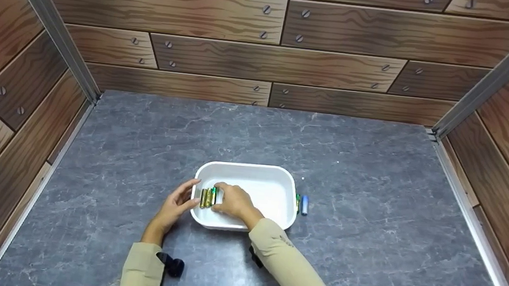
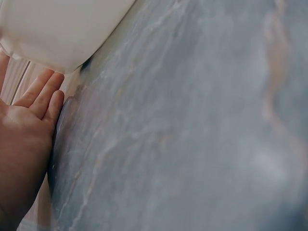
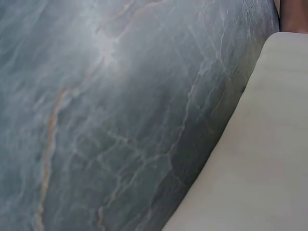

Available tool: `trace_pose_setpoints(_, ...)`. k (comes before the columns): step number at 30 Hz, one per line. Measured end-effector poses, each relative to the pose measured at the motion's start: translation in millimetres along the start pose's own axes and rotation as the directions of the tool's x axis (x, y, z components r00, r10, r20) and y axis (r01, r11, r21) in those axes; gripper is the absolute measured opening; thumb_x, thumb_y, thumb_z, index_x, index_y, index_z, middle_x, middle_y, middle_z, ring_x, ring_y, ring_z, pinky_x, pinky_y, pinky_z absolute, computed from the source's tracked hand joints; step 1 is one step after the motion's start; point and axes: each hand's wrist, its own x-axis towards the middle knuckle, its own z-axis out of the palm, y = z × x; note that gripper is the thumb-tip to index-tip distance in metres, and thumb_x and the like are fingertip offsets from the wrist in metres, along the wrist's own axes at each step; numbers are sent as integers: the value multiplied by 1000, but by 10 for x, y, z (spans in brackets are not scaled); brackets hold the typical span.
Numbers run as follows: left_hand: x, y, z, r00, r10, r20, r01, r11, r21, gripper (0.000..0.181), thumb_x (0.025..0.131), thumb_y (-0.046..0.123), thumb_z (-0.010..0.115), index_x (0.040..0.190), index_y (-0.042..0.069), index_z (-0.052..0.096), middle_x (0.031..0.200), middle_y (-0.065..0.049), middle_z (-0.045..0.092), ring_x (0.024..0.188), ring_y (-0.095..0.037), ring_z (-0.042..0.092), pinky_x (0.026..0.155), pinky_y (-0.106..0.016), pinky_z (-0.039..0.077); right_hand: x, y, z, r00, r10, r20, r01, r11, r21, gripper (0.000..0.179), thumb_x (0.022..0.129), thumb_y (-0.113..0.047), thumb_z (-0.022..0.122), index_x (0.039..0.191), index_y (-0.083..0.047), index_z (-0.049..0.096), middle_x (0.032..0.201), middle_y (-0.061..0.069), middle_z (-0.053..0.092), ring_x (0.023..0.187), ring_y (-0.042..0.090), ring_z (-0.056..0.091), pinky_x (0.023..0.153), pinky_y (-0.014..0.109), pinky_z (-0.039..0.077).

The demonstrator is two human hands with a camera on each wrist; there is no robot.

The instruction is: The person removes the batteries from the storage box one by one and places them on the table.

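A white rectangular tub stands on the table with several batteries inside, lined up side by side along its left wall. Two gold-and-dark batteries lie leftmost in that row. Beside them, my right hand reaches into the tub and pinches a green battery by its two ends, between thumb and fingers. My left hand is at the tub's left end, fingers spread and thumb at the rim. In the left wrist view, the left hand's fingers extend straight beside the tub wall.
Outside the tub's right end lie a blue battery and a green one, partly hidden by the rim. The grey marbled table is bounded by wood-patterned walls. The tub's side fills the right wrist view's lower right.
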Motion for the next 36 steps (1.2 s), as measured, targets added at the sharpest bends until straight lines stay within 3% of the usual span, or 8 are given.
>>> trace_pose_setpoints(3, 0, 3, 2, 1000, 13, 5, -13, 1000, 0, 57, 90, 0, 61, 142, -5, 38, 144, -30, 42, 116, -2, 55, 93, -16, 47, -6, -2, 5, 1000, -2, -5, 2, 1000, -12, 59, 77, -28, 80, 130, -12, 57, 106, 12, 72, 96, 27, 66, 89, 41, 52)
trace_pose_setpoints(12, -1, 10, 1, 1000, -8, 12, 8, 1000, -20, 57, 90, -1, 60, 143, -4, 38, 146, -28, 42, 117, -1, 54, 94, -16, 46, -43, -18, -37, 999, -42, -11, 41, 992, -121, 57, 76, -31, 79, 126, -12, 58, 108, 12, 72, 100, 29, 67, 87, 42, 53)
trace_pose_setpoints(20, -6, 17, 10, 1000, -8, -11, 8, 1000, -8, 55, 90, 0, 61, 141, -2, 41, 145, -27, 44, 124, -13, 52, 94, -16, 46, -69, -3, -115, 999, -39, -4, 39, 992, -118, 57, 76, -31, 78, 126, -15, 58, 106, 10, 72, 99, 28, 67, 87, 41, 53)
trace_pose_setpoints(28, 4, 13, 35, 999, 23, -33, -22, 1000, 9, 52, 89, -4, 60, 137, -7, 40, 142, -30, 44, 122, -12, 52, 96, -13, 44, -135, 12, -223, 998, -57, -2, 57, 993, -102, 61, 78, -34, 79, 131, -15, 57, 86, 7, 69, 73, 16, 57, 74, 37, 52)
trace_pose_setpoints(36, 2, 21, 40, 999, 16, -47, -16, 1000, 1, 50, 89, -4, 60, 134, -8, 41, 142, -29, 44, 122, -9, 51, 98, -12, 41, -196, 13, -284, 995, -95, -19, 93, 990, -105, 63, 77, -35, 79, 132, -14, 56, 83, 5, 69, 74, 16, 59, 75, 37, 52)
